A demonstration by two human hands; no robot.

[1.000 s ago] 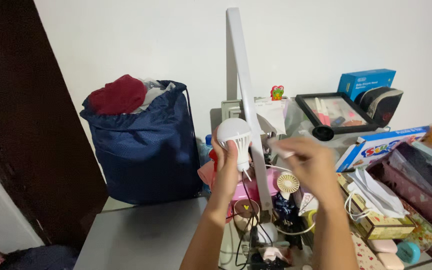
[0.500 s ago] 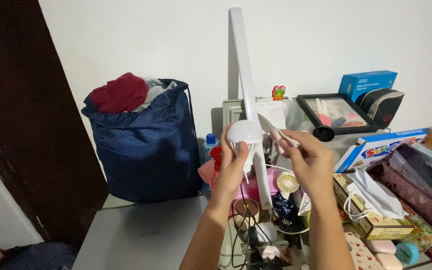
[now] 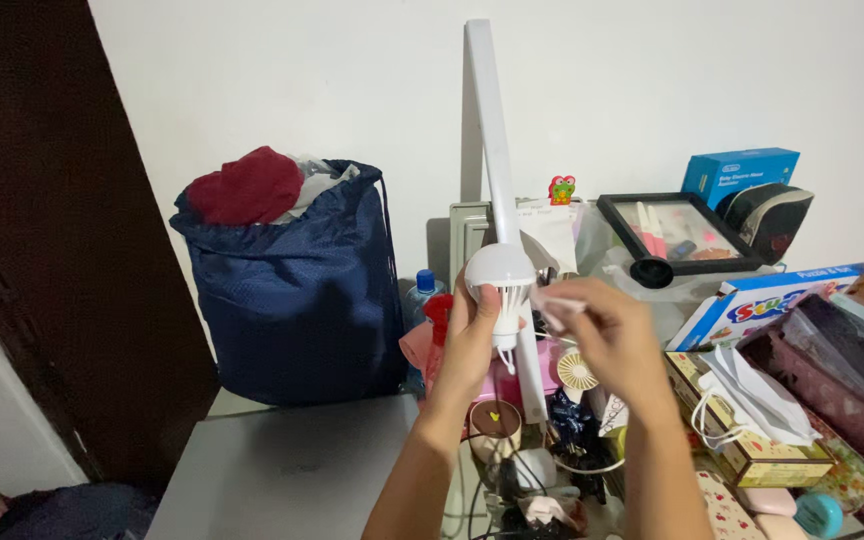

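Note:
My left hand [image 3: 470,345] holds up a white bulb-shaped lamp [image 3: 499,281] by its lower body, dome upward, in the middle of the view. My right hand [image 3: 607,335] is just to the right of it, pinching a small white wipe or tissue [image 3: 553,304] against the lamp's side. A thin white cord hangs from the lamp's base. Right behind the lamp stands a tall white slanted bar [image 3: 493,160].
A dark blue bag [image 3: 297,290] stuffed with clothes sits on a grey table [image 3: 282,470] at left. The right side is crowded with boxes [image 3: 752,300], a black picture frame [image 3: 674,230], a small round fan [image 3: 578,371], cables and bottles. A dark door [image 3: 42,250] stands at left.
My right hand has shifted the white wipe lower along the lamp's right side. My left hand has kept the lamp raised in about the same place.

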